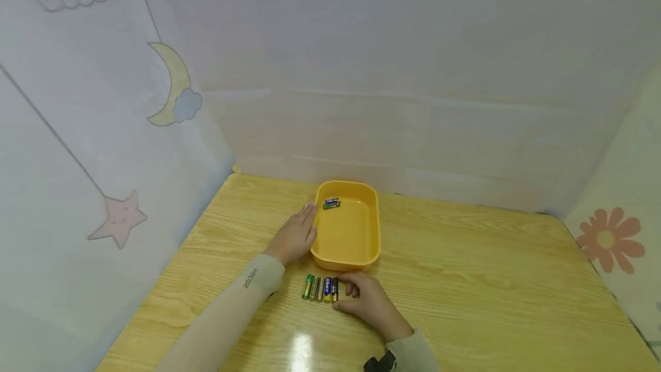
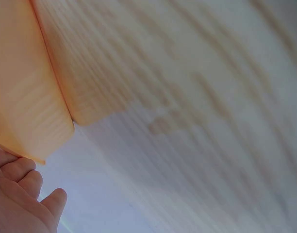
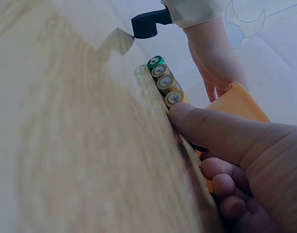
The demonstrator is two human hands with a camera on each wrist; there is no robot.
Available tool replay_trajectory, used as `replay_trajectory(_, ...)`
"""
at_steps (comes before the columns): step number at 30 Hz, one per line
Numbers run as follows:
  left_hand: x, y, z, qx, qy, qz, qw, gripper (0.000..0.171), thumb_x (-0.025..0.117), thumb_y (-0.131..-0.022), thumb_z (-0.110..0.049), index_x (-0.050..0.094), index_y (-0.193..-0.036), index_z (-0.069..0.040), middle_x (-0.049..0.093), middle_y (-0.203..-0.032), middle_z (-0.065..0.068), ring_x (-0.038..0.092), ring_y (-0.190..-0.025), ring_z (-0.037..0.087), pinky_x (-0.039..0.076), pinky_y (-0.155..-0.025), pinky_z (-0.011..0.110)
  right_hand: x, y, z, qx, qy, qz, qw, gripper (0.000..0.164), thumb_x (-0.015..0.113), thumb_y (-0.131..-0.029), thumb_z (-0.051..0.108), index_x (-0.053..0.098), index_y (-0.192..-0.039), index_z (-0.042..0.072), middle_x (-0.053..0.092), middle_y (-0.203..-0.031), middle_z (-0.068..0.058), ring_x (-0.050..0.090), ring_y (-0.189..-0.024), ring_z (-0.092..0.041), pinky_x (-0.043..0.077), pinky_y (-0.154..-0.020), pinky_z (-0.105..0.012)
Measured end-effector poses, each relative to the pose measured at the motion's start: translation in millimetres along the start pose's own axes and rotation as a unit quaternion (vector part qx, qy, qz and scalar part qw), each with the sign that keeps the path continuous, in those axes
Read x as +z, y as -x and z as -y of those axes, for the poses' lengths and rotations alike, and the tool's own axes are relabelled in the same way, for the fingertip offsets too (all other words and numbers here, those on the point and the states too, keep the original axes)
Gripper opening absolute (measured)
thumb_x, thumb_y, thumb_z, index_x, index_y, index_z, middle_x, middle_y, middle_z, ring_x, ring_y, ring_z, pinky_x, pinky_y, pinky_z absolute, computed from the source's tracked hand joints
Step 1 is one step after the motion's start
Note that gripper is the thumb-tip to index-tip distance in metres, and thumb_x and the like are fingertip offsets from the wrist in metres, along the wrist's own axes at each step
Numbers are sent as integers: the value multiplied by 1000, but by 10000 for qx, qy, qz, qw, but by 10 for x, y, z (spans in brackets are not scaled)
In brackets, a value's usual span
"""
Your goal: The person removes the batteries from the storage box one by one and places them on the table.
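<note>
A row of several AA-size batteries (image 1: 320,290) lies side by side on the table, one green, others gold, one blue and yellow. At the row's right end is a black and gold battery (image 1: 334,290), pinched end to end between the thumb and index finger of my right hand (image 1: 369,300). In the right wrist view the thumb covers its near end. My left hand (image 1: 296,234) has its fingers straight against the left rim of a yellow plastic tray (image 1: 356,260). Inside, near the far left, lie a blue battery (image 1: 331,201) and a green battery (image 1: 332,206).
The tray stands just beyond the battery row on a wood-grain table (image 1: 465,280). Pale wall sheets (image 1: 413,73) with printed drawings rise behind the table and at both sides. A black wrist strap (image 1: 380,362) is on the right wrist.
</note>
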State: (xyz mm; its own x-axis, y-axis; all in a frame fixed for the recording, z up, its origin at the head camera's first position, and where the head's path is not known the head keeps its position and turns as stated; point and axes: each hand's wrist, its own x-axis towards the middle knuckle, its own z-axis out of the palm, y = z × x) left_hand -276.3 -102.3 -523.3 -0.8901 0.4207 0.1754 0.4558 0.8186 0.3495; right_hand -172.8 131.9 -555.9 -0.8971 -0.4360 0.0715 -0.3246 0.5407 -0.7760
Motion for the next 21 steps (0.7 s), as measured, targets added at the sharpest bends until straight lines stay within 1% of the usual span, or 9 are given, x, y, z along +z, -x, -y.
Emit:
replay_trajectory(8,1,-2,-4,-50,-55,-28,10000,57,33,-110,-27,22,-161,-3,24,-166,13,19,-154,25,23,-124,47,2,-2,0,-20,-23,-61,10000,52,90,-78,26,70,-120,0,55,-84,6,48,-73,-6,45,-63,-24)
replay_trajectory(14,-18,-2,-15,-44,-36,-35,10000,57,35,-110,-25,22,-160,-3,23,-166,12,20,-154,25,24,-124,48,-29,11,-17,141,-379,-140,9991,55,91,-77,27,70,-121,1,59,-86,4,51,-72,-8,47,-62,-23)
replay_trajectory(21,-32,10,-7,0,-54,15,10000,57,36,-110,-25,23,-160,-2,23,-166,12,20,-154,25,24,-123,49,-22,21,-52,164,-708,-266,9970,47,89,-79,23,72,-118,3,62,-85,1,53,-69,-8,47,-59,-22)
